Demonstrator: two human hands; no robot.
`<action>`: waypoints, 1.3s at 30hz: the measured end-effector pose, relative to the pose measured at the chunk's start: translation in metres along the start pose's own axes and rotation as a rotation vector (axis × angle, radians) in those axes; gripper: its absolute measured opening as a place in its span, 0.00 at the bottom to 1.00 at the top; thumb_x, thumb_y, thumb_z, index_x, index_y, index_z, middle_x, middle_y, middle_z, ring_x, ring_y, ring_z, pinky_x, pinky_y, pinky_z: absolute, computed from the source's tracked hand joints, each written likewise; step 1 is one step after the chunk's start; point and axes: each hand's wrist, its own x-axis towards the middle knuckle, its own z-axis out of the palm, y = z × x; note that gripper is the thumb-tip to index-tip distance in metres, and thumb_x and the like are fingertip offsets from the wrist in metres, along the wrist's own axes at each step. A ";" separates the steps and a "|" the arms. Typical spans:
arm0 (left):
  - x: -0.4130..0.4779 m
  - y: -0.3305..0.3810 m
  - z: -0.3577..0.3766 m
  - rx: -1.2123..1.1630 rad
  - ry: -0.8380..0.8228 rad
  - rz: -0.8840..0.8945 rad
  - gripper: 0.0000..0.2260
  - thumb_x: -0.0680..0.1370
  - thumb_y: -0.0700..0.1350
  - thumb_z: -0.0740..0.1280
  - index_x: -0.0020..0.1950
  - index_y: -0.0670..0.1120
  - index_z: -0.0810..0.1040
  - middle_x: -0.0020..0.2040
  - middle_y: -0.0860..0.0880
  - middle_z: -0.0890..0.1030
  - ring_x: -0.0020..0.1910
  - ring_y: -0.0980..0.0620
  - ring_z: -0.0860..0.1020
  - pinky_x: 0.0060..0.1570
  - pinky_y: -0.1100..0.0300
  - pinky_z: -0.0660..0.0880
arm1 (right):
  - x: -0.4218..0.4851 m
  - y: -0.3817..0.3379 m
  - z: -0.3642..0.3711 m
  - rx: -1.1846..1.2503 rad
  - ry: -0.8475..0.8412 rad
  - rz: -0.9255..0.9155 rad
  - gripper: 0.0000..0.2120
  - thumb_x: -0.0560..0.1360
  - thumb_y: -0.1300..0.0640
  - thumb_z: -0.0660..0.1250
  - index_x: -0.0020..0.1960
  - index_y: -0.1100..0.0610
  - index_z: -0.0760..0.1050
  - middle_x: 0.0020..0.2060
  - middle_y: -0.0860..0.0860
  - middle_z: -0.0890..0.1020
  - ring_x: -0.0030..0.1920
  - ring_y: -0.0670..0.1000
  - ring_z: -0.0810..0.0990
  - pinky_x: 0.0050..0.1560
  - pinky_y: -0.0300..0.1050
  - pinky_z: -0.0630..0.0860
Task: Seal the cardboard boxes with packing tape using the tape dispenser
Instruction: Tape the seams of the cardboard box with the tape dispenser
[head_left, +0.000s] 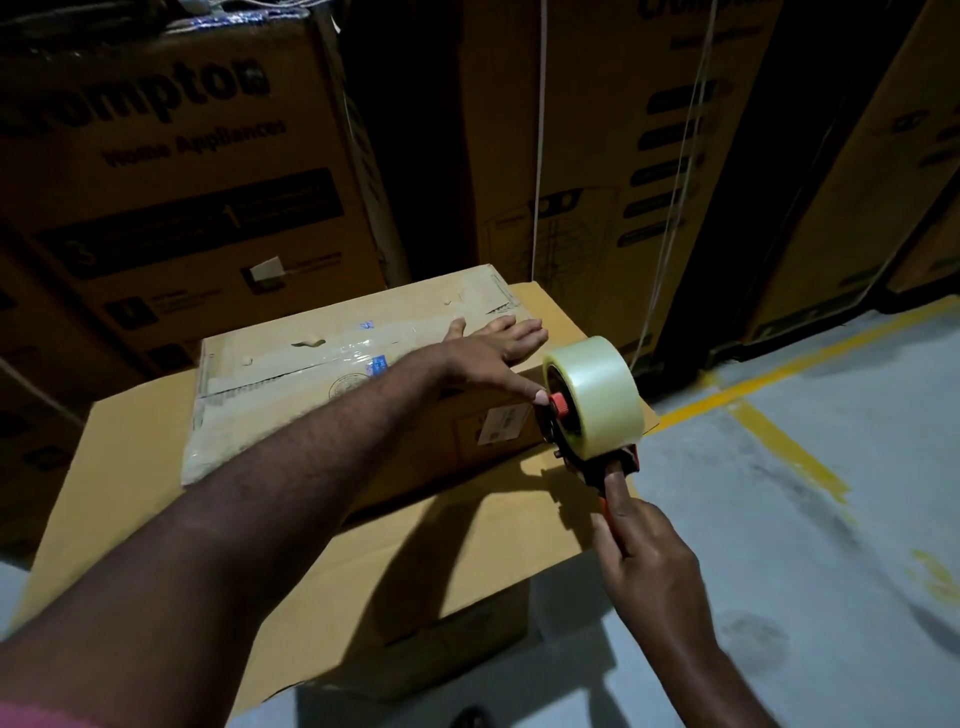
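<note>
Item 1: small cardboard box (311, 395), oblong and brown. Its top is worn, with glossy wrinkled clear tape along the seam, torn paper patches and a blue mark. It lies on item 2 at centre frame.
Item 2: large cardboard box (130, 493), smooth and flat-topped, standing on the grey concrete floor (779, 545).
Item 3: tape dispenser (563, 431), with a black frame, a red hub and a thick roll of translucent tape (597, 395). It is at 3 o'clock of item 1, just beside the labelled side face.
Left hand (488, 353): fingers spread flat on item 1's top at its 3 o'clock edge, thumb beside the hub.
Right hand (649, 561): wrapped round the dispenser handle, index finger straight along it.
Backdrop, 12 o'clock: tall printed cartons (182, 182).
</note>
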 end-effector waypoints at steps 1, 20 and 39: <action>0.001 0.000 0.002 0.012 0.013 0.000 0.52 0.66 0.77 0.56 0.84 0.57 0.42 0.83 0.56 0.39 0.82 0.50 0.38 0.71 0.27 0.34 | -0.002 0.000 0.000 0.003 -0.004 0.006 0.33 0.75 0.55 0.68 0.78 0.50 0.61 0.48 0.53 0.82 0.42 0.55 0.82 0.35 0.44 0.76; -0.010 0.019 0.028 0.074 0.253 -0.162 0.41 0.79 0.65 0.63 0.84 0.56 0.44 0.84 0.55 0.42 0.83 0.52 0.43 0.73 0.26 0.42 | 0.023 0.003 0.027 0.084 -0.102 0.133 0.32 0.75 0.62 0.73 0.76 0.56 0.67 0.37 0.51 0.78 0.36 0.51 0.76 0.37 0.39 0.66; -0.012 0.052 0.044 0.067 0.405 -0.333 0.41 0.79 0.62 0.66 0.84 0.53 0.49 0.84 0.53 0.48 0.83 0.50 0.47 0.76 0.31 0.46 | 0.034 -0.022 0.006 0.295 -0.238 0.487 0.30 0.80 0.55 0.68 0.78 0.43 0.59 0.48 0.57 0.84 0.45 0.55 0.83 0.46 0.51 0.80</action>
